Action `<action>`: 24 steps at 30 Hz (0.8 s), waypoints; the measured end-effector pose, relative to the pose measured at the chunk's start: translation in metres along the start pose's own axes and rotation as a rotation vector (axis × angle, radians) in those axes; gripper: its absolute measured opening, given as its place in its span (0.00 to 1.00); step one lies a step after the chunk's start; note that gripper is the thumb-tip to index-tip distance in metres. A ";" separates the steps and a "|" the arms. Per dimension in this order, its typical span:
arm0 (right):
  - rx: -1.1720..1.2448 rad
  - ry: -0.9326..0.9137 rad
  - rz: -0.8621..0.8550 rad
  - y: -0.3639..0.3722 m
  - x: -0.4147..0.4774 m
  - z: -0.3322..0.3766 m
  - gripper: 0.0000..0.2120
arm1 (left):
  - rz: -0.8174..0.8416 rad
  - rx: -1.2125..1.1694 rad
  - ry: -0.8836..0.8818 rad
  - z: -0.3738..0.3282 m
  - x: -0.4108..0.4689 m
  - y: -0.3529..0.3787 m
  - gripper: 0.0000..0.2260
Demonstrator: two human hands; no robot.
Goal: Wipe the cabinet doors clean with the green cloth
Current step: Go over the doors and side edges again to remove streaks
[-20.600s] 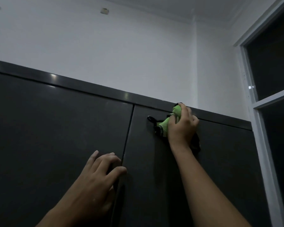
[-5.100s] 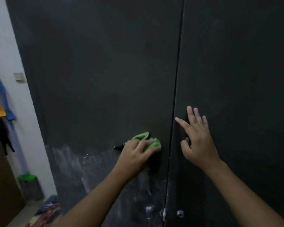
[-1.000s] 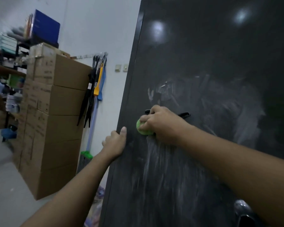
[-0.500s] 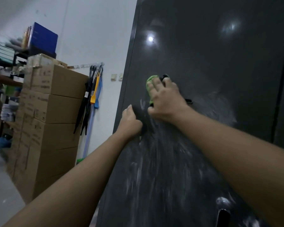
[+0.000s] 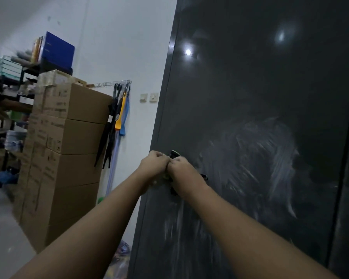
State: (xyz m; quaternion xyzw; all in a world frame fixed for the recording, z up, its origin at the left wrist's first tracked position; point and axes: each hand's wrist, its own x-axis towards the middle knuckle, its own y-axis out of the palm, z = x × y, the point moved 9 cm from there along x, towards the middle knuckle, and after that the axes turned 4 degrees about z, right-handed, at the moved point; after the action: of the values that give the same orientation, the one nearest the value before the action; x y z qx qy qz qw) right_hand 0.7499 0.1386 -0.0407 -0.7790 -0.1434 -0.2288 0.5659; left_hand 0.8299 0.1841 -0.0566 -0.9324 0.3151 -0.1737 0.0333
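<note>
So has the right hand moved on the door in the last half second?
Yes. The right hand has dropped down the cabinet door, now well below the wall switches, beside the left hand.

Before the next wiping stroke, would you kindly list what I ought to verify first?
1. Hands at cabinet door: ok; left hand and right hand meet, fingers curled, near its left edge.
2. Green cloth in grip: cannot tell; only black scraps show by the right hand.
3. Door clean: not ok; white smears show.
4. Room beside door: ok; cardboard boxes stand apart.
</note>
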 end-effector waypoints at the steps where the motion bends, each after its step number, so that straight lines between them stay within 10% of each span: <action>1: 0.088 0.046 -0.008 -0.004 -0.004 -0.004 0.20 | 0.000 0.012 -0.016 -0.001 0.000 0.007 0.17; 5: 0.336 0.038 0.091 -0.034 -0.032 -0.006 0.21 | -0.134 -0.086 -0.048 0.000 -0.002 0.018 0.28; 15: -0.370 0.297 -0.394 -0.240 -0.189 -0.166 0.28 | -0.587 -0.162 0.111 -0.002 -0.037 0.058 0.24; 24: -0.543 0.280 -0.473 -0.232 -0.226 -0.184 0.28 | -0.673 -0.217 0.634 -0.111 -0.064 0.112 0.22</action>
State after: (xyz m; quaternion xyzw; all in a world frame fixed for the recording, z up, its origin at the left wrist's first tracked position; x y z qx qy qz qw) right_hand 0.4090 0.0464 0.0781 -0.8072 -0.1747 -0.4868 0.2845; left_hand 0.6799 0.1382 0.0094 -0.8819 0.0065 -0.4168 -0.2203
